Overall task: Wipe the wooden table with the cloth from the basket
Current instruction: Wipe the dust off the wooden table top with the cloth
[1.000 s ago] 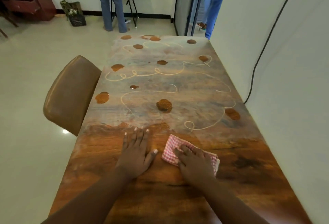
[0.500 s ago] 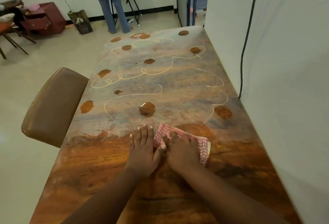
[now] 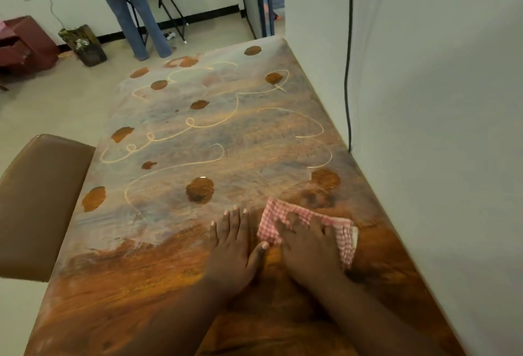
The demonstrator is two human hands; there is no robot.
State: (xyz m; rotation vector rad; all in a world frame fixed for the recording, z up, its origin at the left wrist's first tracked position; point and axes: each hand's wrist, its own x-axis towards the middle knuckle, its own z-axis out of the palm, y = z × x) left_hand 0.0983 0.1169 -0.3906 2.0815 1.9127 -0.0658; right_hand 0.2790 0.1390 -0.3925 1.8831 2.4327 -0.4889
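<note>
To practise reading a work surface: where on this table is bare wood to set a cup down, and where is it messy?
Bare: the near strip of table, from the left hand to the edge by the chair. Crowded: beyond the hands, brown puddles and cream lines; the right hand presses the cloth.

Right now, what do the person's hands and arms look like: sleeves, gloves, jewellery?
The left forearm and right forearm are bare, with no sleeves showing. The left hand and right hand wear no gloves, rings, watch or bracelet. The fingernails look pale.
</note>
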